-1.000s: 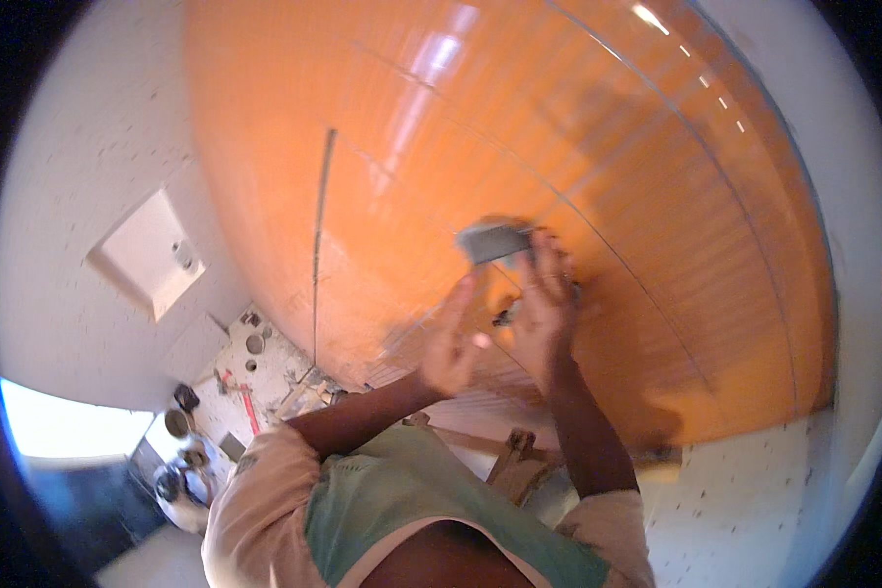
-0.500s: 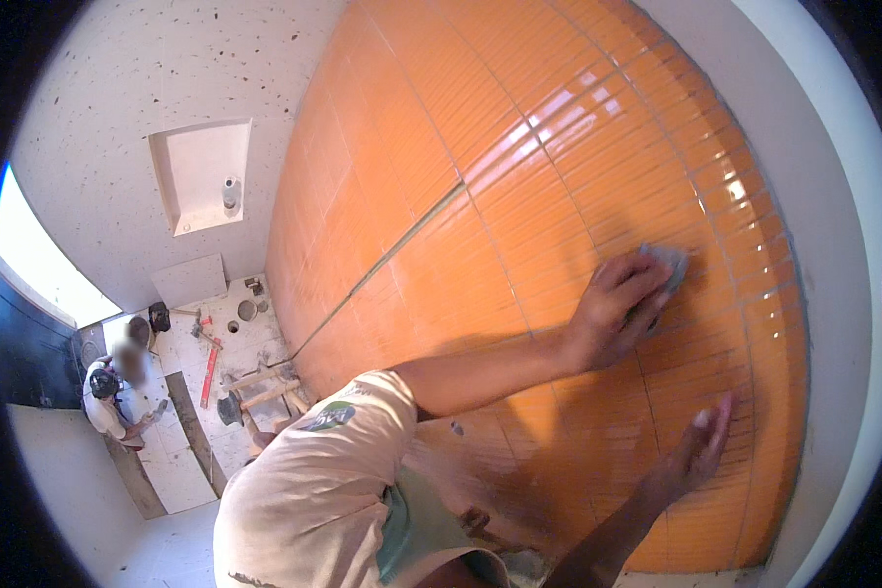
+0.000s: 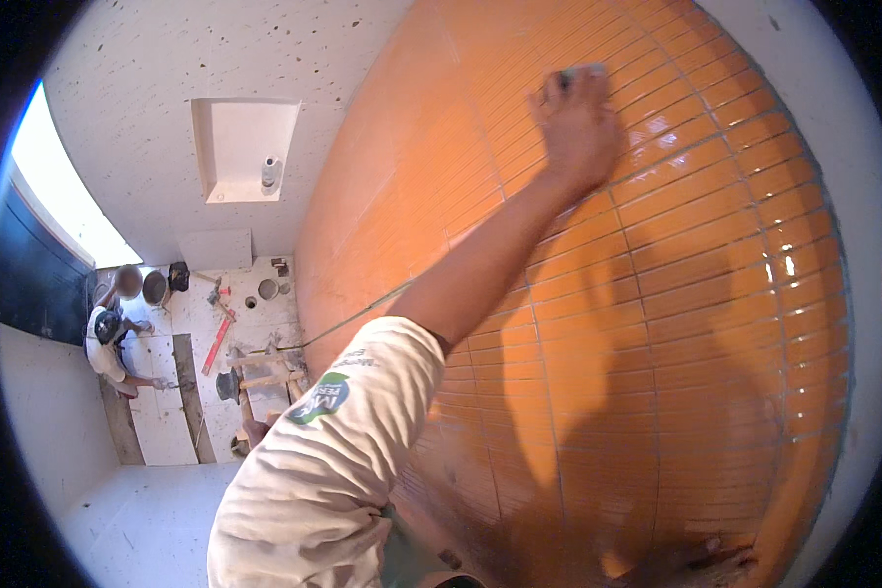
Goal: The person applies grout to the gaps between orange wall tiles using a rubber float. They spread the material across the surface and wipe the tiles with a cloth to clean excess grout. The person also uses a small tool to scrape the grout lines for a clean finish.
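Observation:
My left hand (image 3: 583,127) grips a small grey-green pad (image 3: 565,78) against the orange tiled wall (image 3: 701,353), high up in the head view, with my arm stretched across the tiles. The fingers partly hide the pad. Grey grout lines run between the narrow tiles, and a longer grey strip (image 3: 363,317) crosses the wall on the left. Low at the right, in shadow against the same wall, my right hand (image 3: 723,557) shows dimly, its fingers apart and nothing visible in them.
A white wall niche (image 3: 245,137) holds a bottle (image 3: 269,174). On the floor at left lie a red bar tool (image 3: 216,348), buckets (image 3: 156,288) and other tools. A co-worker (image 3: 106,358) in a dark cap crouches among them beside a dark doorway (image 3: 39,274).
My left hand has moved up the wall with the pad, and my arm is more extended. My right hand has dropped toward the lower edge. The view has turned leftward since a second ago.

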